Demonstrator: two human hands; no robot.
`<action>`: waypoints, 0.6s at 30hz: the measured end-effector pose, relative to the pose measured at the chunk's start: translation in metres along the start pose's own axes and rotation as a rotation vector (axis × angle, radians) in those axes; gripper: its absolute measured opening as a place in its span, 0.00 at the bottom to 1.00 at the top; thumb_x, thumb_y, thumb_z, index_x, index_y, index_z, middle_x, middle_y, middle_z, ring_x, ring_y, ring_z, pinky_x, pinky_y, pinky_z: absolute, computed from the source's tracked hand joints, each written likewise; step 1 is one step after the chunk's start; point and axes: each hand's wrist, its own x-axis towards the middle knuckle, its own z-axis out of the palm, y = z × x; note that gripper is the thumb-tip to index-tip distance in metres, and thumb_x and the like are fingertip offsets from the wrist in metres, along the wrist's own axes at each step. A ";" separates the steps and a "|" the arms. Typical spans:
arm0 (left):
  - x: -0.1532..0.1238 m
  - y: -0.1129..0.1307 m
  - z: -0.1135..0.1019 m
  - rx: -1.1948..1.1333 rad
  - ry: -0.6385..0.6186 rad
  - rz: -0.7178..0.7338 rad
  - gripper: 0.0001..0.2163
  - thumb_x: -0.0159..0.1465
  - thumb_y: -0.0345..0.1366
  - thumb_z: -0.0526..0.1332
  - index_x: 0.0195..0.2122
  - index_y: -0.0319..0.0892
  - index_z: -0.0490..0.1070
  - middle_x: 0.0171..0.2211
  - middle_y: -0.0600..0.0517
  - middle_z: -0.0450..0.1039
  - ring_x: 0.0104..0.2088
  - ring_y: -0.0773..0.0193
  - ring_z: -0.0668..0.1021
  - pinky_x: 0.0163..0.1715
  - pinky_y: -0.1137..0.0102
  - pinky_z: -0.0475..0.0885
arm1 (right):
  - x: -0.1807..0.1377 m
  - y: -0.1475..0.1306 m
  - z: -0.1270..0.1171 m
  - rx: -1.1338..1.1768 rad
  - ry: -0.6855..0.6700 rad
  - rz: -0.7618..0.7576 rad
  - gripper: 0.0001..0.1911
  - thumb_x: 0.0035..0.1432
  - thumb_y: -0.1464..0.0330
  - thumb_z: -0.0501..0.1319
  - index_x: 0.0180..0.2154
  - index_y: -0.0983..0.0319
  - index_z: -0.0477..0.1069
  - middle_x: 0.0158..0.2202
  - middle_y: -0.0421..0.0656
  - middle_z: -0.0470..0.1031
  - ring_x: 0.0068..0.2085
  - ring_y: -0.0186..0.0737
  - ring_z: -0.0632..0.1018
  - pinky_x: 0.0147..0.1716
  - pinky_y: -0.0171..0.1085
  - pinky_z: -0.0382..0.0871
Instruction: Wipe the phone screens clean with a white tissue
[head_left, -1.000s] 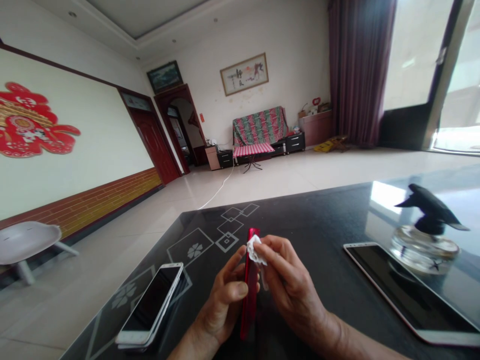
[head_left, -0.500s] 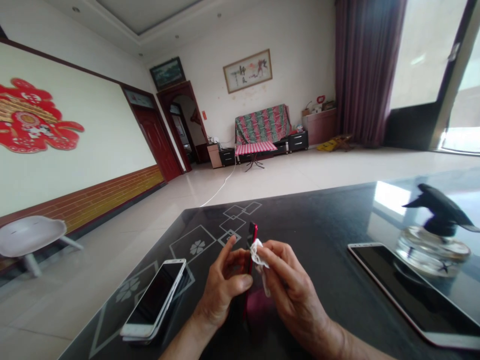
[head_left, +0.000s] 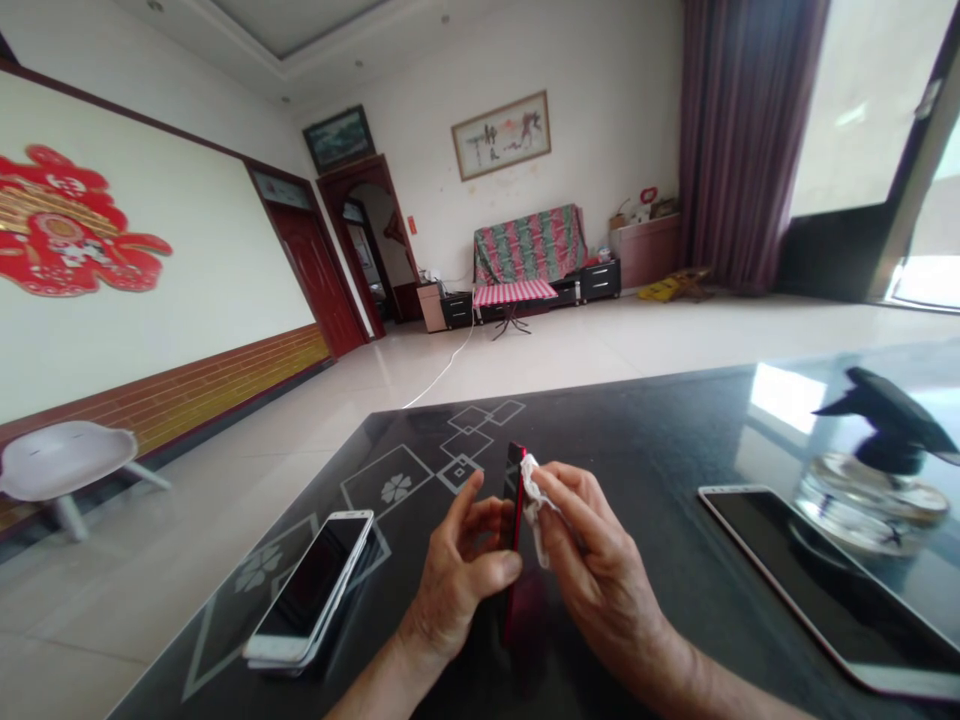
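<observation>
A red-edged smartphone (head_left: 514,500) stands nearly edge-on to me above the black table. My left hand (head_left: 461,575) grips it from the left, thumb on the near part and the index finger raised off it. Pinched in my right hand (head_left: 600,570) is a crumpled white tissue (head_left: 532,490), pressed against the phone's right-hand side near its upper end. The phone's broad faces are mostly turned out of sight.
Stacked white phones (head_left: 311,590) lie on the black table (head_left: 630,420) to the left. At the right are a larger white-framed tablet or phone (head_left: 810,580) and a clear spray bottle (head_left: 874,480) with a black trigger head. A white chair (head_left: 67,460) stands beyond the table's left edge.
Both hands and the phone have shifted slightly right. The tissue has moved up along the phone's side toward its top end. The camera view has tilted a little.
</observation>
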 end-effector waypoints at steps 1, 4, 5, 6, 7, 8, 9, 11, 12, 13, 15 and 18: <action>0.001 0.001 -0.002 -0.022 -0.005 0.004 0.38 0.45 0.31 0.70 0.59 0.42 0.60 0.46 0.45 0.73 0.49 0.50 0.73 0.50 0.59 0.67 | -0.003 -0.002 0.002 0.018 -0.017 -0.014 0.20 0.63 0.74 0.53 0.53 0.50 0.68 0.43 0.44 0.67 0.42 0.36 0.73 0.39 0.35 0.73; 0.004 0.002 -0.005 -0.076 -0.019 0.008 0.38 0.46 0.31 0.70 0.60 0.43 0.59 0.47 0.45 0.73 0.49 0.49 0.73 0.50 0.57 0.66 | -0.008 -0.006 0.006 0.061 -0.069 -0.020 0.20 0.63 0.75 0.53 0.53 0.50 0.68 0.42 0.44 0.67 0.41 0.36 0.74 0.38 0.34 0.73; 0.004 0.003 -0.005 -0.083 -0.020 0.005 0.38 0.46 0.31 0.70 0.60 0.43 0.59 0.47 0.45 0.73 0.49 0.49 0.73 0.50 0.57 0.66 | -0.008 -0.007 0.006 0.062 -0.072 -0.019 0.20 0.63 0.75 0.52 0.53 0.51 0.68 0.42 0.44 0.67 0.40 0.35 0.74 0.38 0.34 0.73; 0.004 0.003 -0.004 -0.084 -0.023 0.000 0.39 0.46 0.31 0.70 0.60 0.43 0.59 0.47 0.45 0.73 0.50 0.49 0.73 0.50 0.57 0.66 | -0.007 -0.007 0.005 0.055 -0.065 -0.017 0.20 0.63 0.75 0.53 0.53 0.51 0.68 0.42 0.44 0.67 0.40 0.35 0.73 0.37 0.34 0.73; 0.003 0.002 -0.003 -0.082 -0.028 -0.005 0.38 0.46 0.31 0.70 0.60 0.43 0.59 0.47 0.45 0.73 0.50 0.49 0.72 0.51 0.57 0.65 | -0.004 -0.006 0.004 0.044 -0.051 -0.014 0.20 0.63 0.75 0.53 0.52 0.51 0.69 0.42 0.44 0.66 0.40 0.35 0.73 0.36 0.33 0.73; 0.002 0.001 -0.001 -0.077 -0.034 -0.010 0.38 0.46 0.31 0.70 0.60 0.43 0.60 0.47 0.45 0.73 0.51 0.49 0.72 0.51 0.57 0.65 | -0.001 -0.005 0.002 0.033 -0.039 -0.008 0.19 0.63 0.75 0.53 0.51 0.51 0.69 0.42 0.43 0.66 0.38 0.35 0.73 0.34 0.32 0.73; 0.000 0.000 0.000 -0.070 -0.040 -0.017 0.38 0.46 0.31 0.70 0.60 0.43 0.60 0.47 0.45 0.73 0.51 0.49 0.71 0.52 0.57 0.64 | 0.002 -0.004 -0.001 0.027 -0.028 0.003 0.19 0.63 0.75 0.53 0.51 0.52 0.69 0.42 0.43 0.65 0.36 0.33 0.73 0.31 0.31 0.72; -0.003 -0.002 0.004 -0.058 -0.046 -0.033 0.38 0.45 0.31 0.70 0.60 0.43 0.60 0.47 0.45 0.73 0.51 0.49 0.71 0.52 0.58 0.64 | 0.007 -0.001 -0.005 0.025 -0.014 0.033 0.18 0.63 0.75 0.53 0.51 0.52 0.69 0.42 0.43 0.65 0.31 0.30 0.71 0.26 0.29 0.70; -0.004 -0.003 0.005 -0.056 -0.048 -0.041 0.39 0.45 0.31 0.70 0.59 0.43 0.61 0.47 0.45 0.73 0.51 0.49 0.71 0.52 0.58 0.64 | 0.009 0.000 -0.006 0.027 -0.010 0.044 0.18 0.63 0.75 0.53 0.51 0.52 0.69 0.43 0.42 0.64 0.28 0.28 0.70 0.25 0.29 0.70; -0.005 -0.004 0.006 -0.059 -0.050 -0.048 0.39 0.45 0.31 0.70 0.59 0.43 0.61 0.47 0.45 0.73 0.51 0.50 0.71 0.52 0.58 0.64 | 0.009 0.000 -0.007 0.028 -0.005 0.048 0.18 0.63 0.75 0.53 0.51 0.53 0.69 0.43 0.42 0.64 0.27 0.27 0.69 0.24 0.29 0.70; -0.005 -0.004 0.005 -0.072 -0.053 -0.054 0.38 0.44 0.30 0.70 0.59 0.44 0.62 0.46 0.46 0.73 0.50 0.50 0.72 0.51 0.59 0.64 | 0.006 0.001 -0.006 0.029 -0.002 0.038 0.18 0.63 0.75 0.53 0.51 0.52 0.68 0.44 0.43 0.64 0.29 0.28 0.70 0.25 0.29 0.70; -0.003 -0.001 0.002 -0.120 -0.042 -0.053 0.37 0.44 0.31 0.70 0.58 0.44 0.63 0.45 0.47 0.73 0.48 0.51 0.73 0.49 0.60 0.66 | -0.004 -0.001 0.000 0.030 -0.038 0.002 0.20 0.63 0.75 0.53 0.53 0.52 0.68 0.43 0.44 0.65 0.38 0.34 0.73 0.32 0.32 0.73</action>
